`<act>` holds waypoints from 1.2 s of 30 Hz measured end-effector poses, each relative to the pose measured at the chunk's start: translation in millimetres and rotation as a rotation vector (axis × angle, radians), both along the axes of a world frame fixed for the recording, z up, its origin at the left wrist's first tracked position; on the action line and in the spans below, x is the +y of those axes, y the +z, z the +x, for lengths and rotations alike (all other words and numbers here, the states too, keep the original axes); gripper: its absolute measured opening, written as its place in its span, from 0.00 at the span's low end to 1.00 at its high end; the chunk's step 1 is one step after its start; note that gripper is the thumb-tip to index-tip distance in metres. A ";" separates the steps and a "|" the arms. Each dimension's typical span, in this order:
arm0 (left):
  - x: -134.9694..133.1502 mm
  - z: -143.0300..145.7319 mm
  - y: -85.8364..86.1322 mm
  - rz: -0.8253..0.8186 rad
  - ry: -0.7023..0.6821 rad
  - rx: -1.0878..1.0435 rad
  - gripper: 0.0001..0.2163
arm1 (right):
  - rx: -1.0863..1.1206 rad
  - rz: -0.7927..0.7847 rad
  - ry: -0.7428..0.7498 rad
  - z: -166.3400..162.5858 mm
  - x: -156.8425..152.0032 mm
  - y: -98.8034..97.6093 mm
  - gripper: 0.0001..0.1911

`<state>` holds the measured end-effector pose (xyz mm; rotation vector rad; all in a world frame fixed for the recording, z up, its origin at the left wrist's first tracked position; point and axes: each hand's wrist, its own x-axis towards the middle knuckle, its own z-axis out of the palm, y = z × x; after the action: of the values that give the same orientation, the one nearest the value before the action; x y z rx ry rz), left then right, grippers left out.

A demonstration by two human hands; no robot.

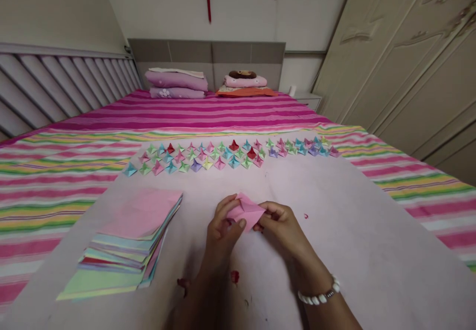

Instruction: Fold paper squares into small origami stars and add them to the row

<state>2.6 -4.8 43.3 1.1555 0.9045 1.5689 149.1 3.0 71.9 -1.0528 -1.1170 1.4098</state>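
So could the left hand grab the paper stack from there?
Probably yes: the paper stack lies just left of the left hand, nothing between them, though that hand is holding the pink paper.

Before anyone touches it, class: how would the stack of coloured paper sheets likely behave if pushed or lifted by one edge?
The paper stack lies fanned, so a push would probably slide top sheets apart. The sheets look thin, so lifted by one edge they would likely droop. Lying flat on the pale cloth, it seems unlikely to tip.
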 end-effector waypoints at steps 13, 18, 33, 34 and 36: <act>-1.5 -6.3 0.8 0.103 -0.085 0.168 0.12 | -0.029 0.022 -0.025 -0.3 -1.7 1.4 0.05; -3.1 -5.5 6.1 0.072 -0.090 0.185 0.10 | -0.005 0.008 -0.030 0.1 -2.2 3.5 0.05; 1.4 0.2 1.6 0.033 0.044 0.220 0.02 | 0.113 0.081 0.168 1.1 -3.7 0.4 0.10; 1.0 0.6 1.3 0.033 0.045 0.228 0.02 | 0.093 0.090 0.160 0.9 -3.7 -0.1 0.10; 0.0 2.4 0.3 0.043 0.034 0.228 0.02 | 0.034 0.084 0.092 -0.1 -3.3 -1.4 0.11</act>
<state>5.1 -4.8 43.6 1.3764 1.0472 1.5106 149.1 -0.2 70.5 -0.9248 -1.2018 1.4349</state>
